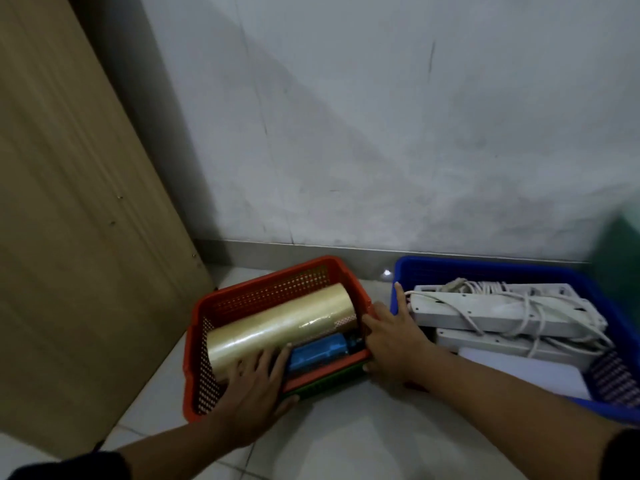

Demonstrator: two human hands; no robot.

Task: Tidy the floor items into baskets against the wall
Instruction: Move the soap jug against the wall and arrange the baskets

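Observation:
A red perforated basket (270, 289) sits on the tiled floor near the wall, resting on a green basket (325, 384) whose edge shows beneath it. Inside lie a large roll of clear tape (277, 327) and a blue object (318, 351). My left hand (256, 393) grips the red basket's near rim, fingers touching the roll. My right hand (394, 337) holds the red basket's right end, its index finger reaching to the blue basket (485, 268). The blue basket holds white power strips (485, 310) with coiled cords.
A tall wooden panel (69, 202) leans on the left, close to the red basket. The grey wall and its baseboard (311, 247) run just behind both baskets. A blurred green shape (620, 251) hangs at the right edge. White floor tiles (346, 438) lie in front.

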